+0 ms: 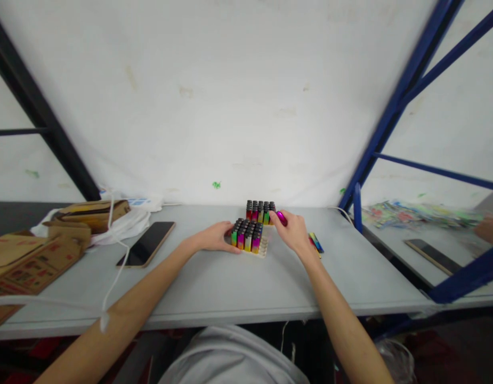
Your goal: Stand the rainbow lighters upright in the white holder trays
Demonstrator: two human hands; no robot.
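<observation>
Several colourful lighters with black tops (246,237) stand upright in rows in a pale tray (263,250), whose right-hand pockets show. My left hand (218,237) grips this tray from its left side, thumb at the near corner and fingers behind. Just behind it stands a second block of upright lighters (260,211). Beside that block's right end, my right hand (291,228) is closed on a shiny purple lighter (282,217), partly hidden by the fingers. To the right of my right hand, a few loose lighters (317,242) lie on the grey table (238,288).
A phone (148,244) lies left of my left arm. Cardboard boxes (38,256) and a white cable (120,272) are farther left. Blue frame posts (376,144) rise at the right. Beyond them are another phone (432,256), plastic packets (418,215) and another person's hand (490,229).
</observation>
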